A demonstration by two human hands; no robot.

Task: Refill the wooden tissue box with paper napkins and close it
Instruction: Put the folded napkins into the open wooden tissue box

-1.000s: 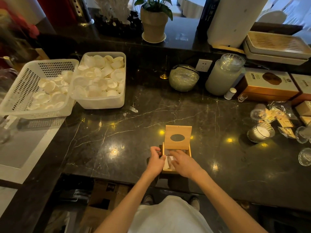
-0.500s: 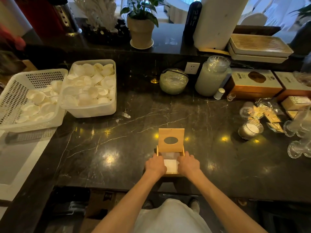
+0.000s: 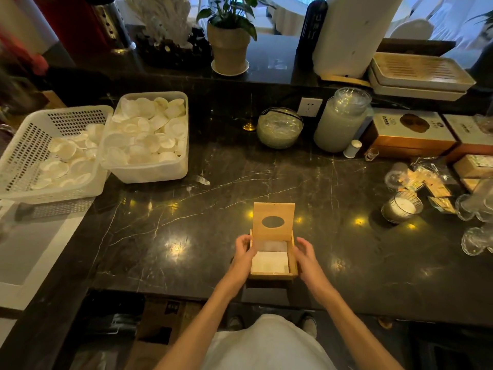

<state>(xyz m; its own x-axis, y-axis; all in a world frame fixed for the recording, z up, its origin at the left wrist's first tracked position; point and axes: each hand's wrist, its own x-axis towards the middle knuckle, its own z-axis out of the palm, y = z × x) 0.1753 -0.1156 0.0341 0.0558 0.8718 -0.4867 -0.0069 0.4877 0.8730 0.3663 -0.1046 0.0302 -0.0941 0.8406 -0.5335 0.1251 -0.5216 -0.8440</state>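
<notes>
The wooden tissue box [image 3: 293,265] sits near the front edge of the black marble counter. Its hinged lid [image 3: 273,221], with an oval hole, stands raised at the far side. White paper napkins [image 3: 270,261] lie flat inside the box. My left hand [image 3: 243,249] rests against the box's left wall, fingers curled around it. My right hand [image 3: 304,252] is at the right wall, fingers curved, touching or just off the wood. Neither hand holds a napkin.
A perforated white basket [image 3: 24,156] and a plastic tub [image 3: 149,172] of white shells stand at the left. A glass bowl [image 3: 279,128], a tall jar [image 3: 341,121], a candle glass [image 3: 401,206], packets and glassware crowd the right. The counter edge lies just below the box.
My hands came out of the box, where they were pressing the napkins, and moved apart to its left and right outer walls. The napkins now lie flat and uncovered.
</notes>
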